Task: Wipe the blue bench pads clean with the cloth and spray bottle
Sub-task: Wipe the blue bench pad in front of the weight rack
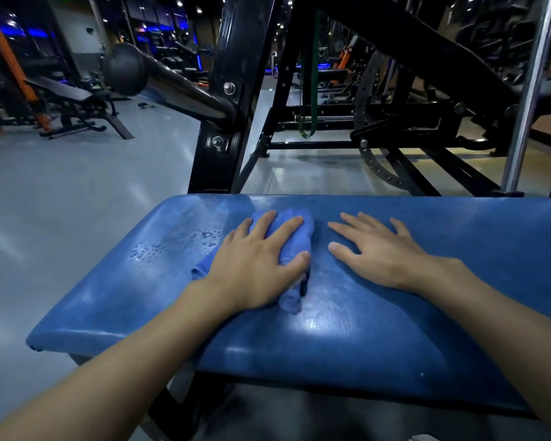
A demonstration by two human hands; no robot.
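A wide blue bench pad (395,329) fills the lower middle of the head view. A bunched blue cloth (295,249) lies on its far middle part. My left hand (255,262) presses flat on the cloth, fingers spread, thumb against its right side. My right hand (372,249) rests flat on the bare pad just right of the cloth, fingers straight and spread. Water droplets (175,243) bead on the pad to the left of the cloth. No spray bottle is in view.
A black steel upright (223,122) with a round-capped bar (159,81) rises just behind the pad's far left. A chrome post (528,97) stands at the far right. Black machine frames (395,122) and a green band (309,90) lie beyond, with grey floor (61,202) to the left.
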